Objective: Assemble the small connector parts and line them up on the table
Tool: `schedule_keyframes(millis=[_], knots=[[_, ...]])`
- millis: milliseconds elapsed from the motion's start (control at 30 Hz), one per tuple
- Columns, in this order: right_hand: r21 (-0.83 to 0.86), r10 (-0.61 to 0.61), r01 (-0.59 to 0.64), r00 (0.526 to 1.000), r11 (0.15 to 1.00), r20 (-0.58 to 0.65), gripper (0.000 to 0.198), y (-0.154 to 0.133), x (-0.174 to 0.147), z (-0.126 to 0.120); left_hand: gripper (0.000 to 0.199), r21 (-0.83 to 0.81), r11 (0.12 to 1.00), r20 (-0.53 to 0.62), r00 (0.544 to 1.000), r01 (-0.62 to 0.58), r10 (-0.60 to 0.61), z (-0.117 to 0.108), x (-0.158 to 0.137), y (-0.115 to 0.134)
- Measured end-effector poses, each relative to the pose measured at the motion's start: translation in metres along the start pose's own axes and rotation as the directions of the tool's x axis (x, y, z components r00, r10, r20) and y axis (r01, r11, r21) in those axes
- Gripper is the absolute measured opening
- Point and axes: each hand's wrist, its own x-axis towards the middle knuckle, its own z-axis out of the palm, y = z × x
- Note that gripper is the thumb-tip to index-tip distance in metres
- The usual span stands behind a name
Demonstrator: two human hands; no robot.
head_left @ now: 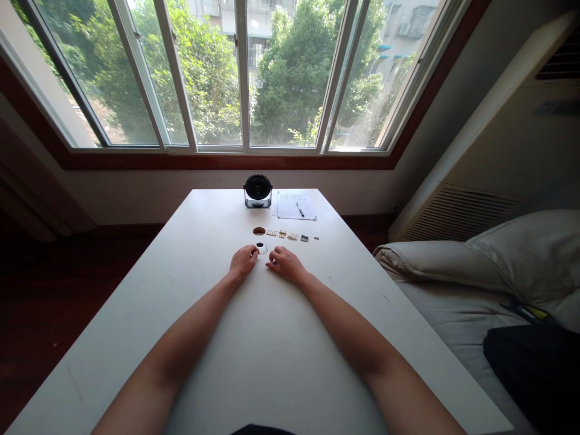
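Note:
My left hand (244, 261) rests on the white table with its fingers curled. Its fingertips meet the left edge of a small white disc (264, 249) with a dark centre. I cannot make out whether the fingers grip the disc or only touch it. Just right of the disc, my right hand (285, 264) is half closed, thumb and forefinger bent toward each other. A tiny dark spot shows between them, too small to name. Behind the disc lies a brown round piece (259, 231). Small pale pieces (272, 233), gold-coloured pieces (283, 234) and dark pieces (304, 238) form a row to its right.
A round black device on a stand (258, 188) is at the far edge of the white table (217, 223). Beside it are paper sheets (287, 205) with a pen (299, 209). A pale sofa (435, 260) borders the right side, and a window is beyond the table.

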Motion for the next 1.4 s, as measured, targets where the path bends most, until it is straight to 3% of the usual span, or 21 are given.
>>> schedule_keyframes(millis=[167, 400, 567, 867, 1167, 1400], knots=[[0.124, 0.174, -0.166, 0.983, 0.978, -0.056, 0.011, 0.015, 0.002, 0.003, 0.02, -0.014, 1.0, 0.001, 1.0, -0.011, 0.011, 0.0, -0.001, 0.0], [0.352, 0.139, -0.132, 0.99, 0.926, 0.007, 0.019, 0.041, 0.001, -0.003, 0.019, -0.014, 1.0, 0.011, 1.0, -0.002, 0.003, -0.002, -0.001, 0.002], [0.32, 0.109, -0.108, 0.994, 0.941, 0.015, 0.009, 0.04, -0.001, -0.006, 0.019, -0.02, 1.0, 0.012, 1.0, -0.009, 0.009, -0.002, -0.001, 0.003], [0.234, 0.066, -0.074, 0.997, 0.969, 0.043, 0.011, 0.034, 0.0, -0.008, 0.019, -0.023, 1.0, 0.014, 1.0, -0.008, 0.009, 0.0, -0.001, 0.001], [0.277, 0.214, -0.191, 0.975, 0.942, -0.053, 0.004, 0.029, -0.001, -0.002, 0.018, -0.021, 0.999, 0.037, 0.999, -0.037, 0.038, -0.002, -0.002, 0.004], [0.356, 0.199, -0.151, 0.974, 0.922, -0.104, 0.007, 0.017, 0.002, 0.0, 0.015, -0.08, 0.986, 0.029, 0.988, -0.147, 0.15, -0.002, -0.006, 0.012]])
